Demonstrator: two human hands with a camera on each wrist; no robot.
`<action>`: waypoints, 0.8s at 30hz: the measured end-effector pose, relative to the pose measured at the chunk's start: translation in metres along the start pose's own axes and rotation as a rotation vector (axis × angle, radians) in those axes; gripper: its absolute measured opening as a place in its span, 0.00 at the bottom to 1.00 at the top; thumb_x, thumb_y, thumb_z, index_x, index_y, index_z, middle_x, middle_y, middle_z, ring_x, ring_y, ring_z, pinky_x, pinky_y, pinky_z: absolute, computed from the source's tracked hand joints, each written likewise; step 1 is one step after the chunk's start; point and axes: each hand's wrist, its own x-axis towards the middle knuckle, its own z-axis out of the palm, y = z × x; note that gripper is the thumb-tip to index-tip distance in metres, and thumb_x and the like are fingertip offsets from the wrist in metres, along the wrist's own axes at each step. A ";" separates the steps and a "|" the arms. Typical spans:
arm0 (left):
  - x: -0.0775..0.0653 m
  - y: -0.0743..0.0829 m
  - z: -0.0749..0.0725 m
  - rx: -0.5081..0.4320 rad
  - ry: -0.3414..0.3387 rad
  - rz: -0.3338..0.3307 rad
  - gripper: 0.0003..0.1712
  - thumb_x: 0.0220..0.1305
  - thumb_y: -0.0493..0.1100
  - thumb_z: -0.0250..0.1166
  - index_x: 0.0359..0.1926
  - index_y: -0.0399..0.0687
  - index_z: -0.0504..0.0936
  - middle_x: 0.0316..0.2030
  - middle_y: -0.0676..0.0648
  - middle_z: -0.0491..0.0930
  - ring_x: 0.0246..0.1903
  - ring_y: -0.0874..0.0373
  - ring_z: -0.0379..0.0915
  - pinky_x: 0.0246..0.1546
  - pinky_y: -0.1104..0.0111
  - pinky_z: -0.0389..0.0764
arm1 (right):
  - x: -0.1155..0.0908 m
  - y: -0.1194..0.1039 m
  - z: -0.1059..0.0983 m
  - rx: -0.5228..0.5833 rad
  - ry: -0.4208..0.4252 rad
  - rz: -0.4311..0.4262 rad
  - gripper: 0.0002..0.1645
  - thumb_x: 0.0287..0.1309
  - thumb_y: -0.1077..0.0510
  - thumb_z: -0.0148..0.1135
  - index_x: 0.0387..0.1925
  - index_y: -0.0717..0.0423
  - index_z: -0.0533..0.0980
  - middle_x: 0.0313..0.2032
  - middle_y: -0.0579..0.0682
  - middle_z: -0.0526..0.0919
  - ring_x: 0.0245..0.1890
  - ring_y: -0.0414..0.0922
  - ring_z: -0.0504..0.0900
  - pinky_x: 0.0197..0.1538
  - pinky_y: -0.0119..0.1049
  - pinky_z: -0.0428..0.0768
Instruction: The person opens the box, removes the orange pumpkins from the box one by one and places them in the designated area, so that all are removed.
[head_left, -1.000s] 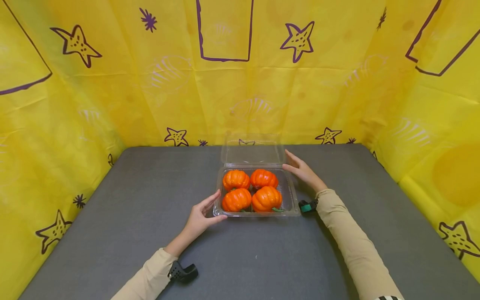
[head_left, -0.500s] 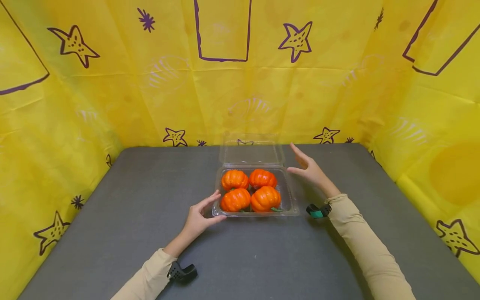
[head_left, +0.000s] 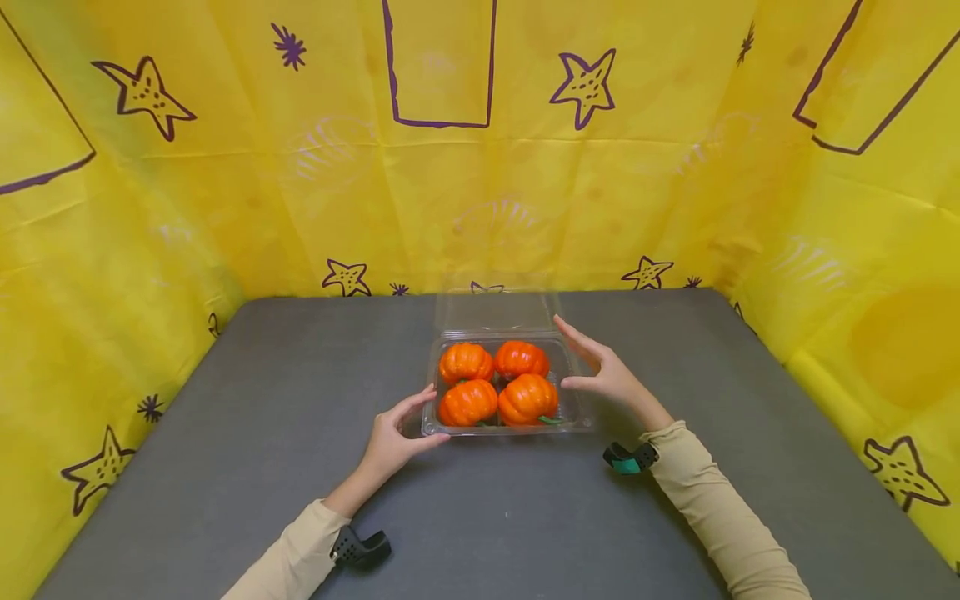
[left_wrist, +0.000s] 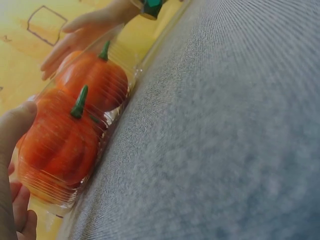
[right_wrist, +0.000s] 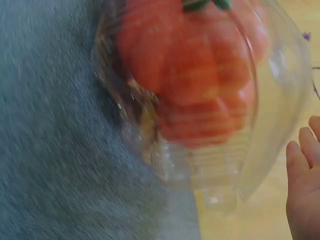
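Observation:
A clear plastic clamshell container (head_left: 576, 415) stands on the table, its transparent lid (head_left: 498, 312) raised at the back. Inside sit several small orange pumpkins (head_left: 527, 398) with green stems. My left hand (head_left: 392, 437) holds the container's front left corner, thumb at the front rim and fingers along the left side. In the left wrist view, the thumb (left_wrist: 20, 120) lies right at the rim. On the opposite side, my right hand (head_left: 611, 375) is spread beside the right wall, thumb and fingers apart. The right wrist view shows its fingers (right_wrist: 299, 160) near the lid, holding nothing.
The grey table (head_left: 322, 358) surrounds the container. A yellow cloth (head_left: 517, 183) with star drawings encloses the back and both sides. Each wrist wears a dark strap, the right one (head_left: 628, 460) with a green patch.
My right hand first drew away from the container's back right side, then came back toward it, lower along the right wall. My left hand kept its place at the corner.

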 end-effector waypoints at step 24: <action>-0.001 0.004 0.003 0.022 0.021 -0.043 0.31 0.34 0.26 0.73 0.45 0.24 0.74 0.48 0.30 0.72 0.50 0.44 0.69 0.49 0.61 0.68 | -0.006 0.001 0.016 0.025 -0.150 0.090 0.30 0.45 0.73 0.64 0.53 0.74 0.67 0.56 0.67 0.66 0.59 0.51 0.62 0.58 0.39 0.62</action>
